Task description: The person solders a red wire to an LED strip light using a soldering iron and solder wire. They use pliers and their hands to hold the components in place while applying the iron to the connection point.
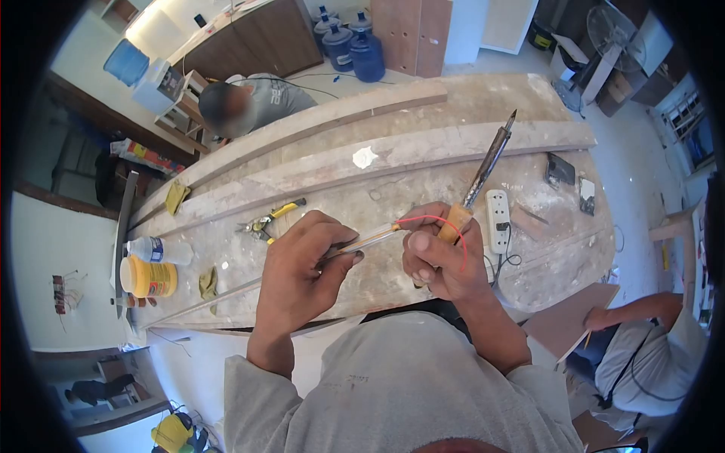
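Note:
My left hand (302, 260) is closed, with thumb and fingers pinching a thin silvery strip (374, 239) with a yellowish end. My right hand (449, 257) is wrapped round the handle of a soldering iron (487, 167), whose tip points up and away from me. The fingertips of that hand are also right at the strip's end, where a thin red wire (462, 240) curves over the handle. Beyond my left hand, yellow-handled pliers (266, 220) lie on the worn table (332, 204).
Long wooden boards (302, 185) cross the table. A white power strip (498, 219) with a plugged-in cord lies right of my right hand. Bottles (151, 276) stand at the left edge. One person (264, 102) is across the table, another (649, 355) at right with a board.

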`<state>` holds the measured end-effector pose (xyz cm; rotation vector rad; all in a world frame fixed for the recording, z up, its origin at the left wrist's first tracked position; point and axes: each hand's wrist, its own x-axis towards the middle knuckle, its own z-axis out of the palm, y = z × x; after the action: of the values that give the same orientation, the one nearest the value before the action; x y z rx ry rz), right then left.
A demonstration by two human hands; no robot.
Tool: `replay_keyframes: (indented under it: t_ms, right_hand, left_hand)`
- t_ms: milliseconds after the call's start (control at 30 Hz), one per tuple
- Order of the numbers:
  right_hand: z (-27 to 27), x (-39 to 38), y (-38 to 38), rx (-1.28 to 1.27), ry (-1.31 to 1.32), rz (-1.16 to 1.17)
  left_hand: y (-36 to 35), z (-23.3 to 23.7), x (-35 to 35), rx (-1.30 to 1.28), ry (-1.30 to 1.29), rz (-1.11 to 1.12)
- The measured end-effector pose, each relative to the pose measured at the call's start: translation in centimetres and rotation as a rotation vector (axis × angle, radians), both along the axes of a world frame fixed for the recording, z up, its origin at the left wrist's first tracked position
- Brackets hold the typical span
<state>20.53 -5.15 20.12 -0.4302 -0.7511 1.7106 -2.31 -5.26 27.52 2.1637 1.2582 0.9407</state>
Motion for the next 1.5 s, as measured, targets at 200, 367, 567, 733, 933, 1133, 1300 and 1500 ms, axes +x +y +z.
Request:
replay_keyframes:
  t_ms: [200,367,567,733,933,1133,1300,1500]
  right_hand:
    - [1.0,-0.3,0.3,-0.120,-0.147,-0.064]
    - [0.6,-0.4,0.7,-0.125,-0.140,-0.071]
    - [1.1,-0.2,1.5,-0.137,-0.188,-0.080]
    - [0.5,0.5,3.0,0.021,-0.249,-0.135]
    - [-0.2,0.2,4.1,-0.016,-0.255,-0.164]
    - [-1.2,-0.1,4.6,-0.061,-0.149,-0.177]
    - [-1.5,-0.1,4.8,-0.054,-0.134,-0.184]
    - [-1.8,0.0,4.8,-0.036,-0.113,-0.188]
  left_hand:
    - [0.1,-0.5,0.1,-0.004,-0.034,0.003]
    - [0.5,-0.6,0.0,-0.003,-0.025,-0.012]
    - [1.6,-0.9,-0.4,-0.039,-0.001,-0.021]
    - [2.6,-1.5,-0.6,-0.052,-0.005,-0.044]
    - [3.6,-2.3,-0.8,-0.082,-0.004,-0.067]
    - [3.9,-2.7,-0.9,-0.111,-0.017,-0.067]
    - [4.1,-3.1,-0.9,-0.111,-0.016,-0.066]
    - [4.1,-3.0,-1.0,-0.154,-0.005,-0.074]
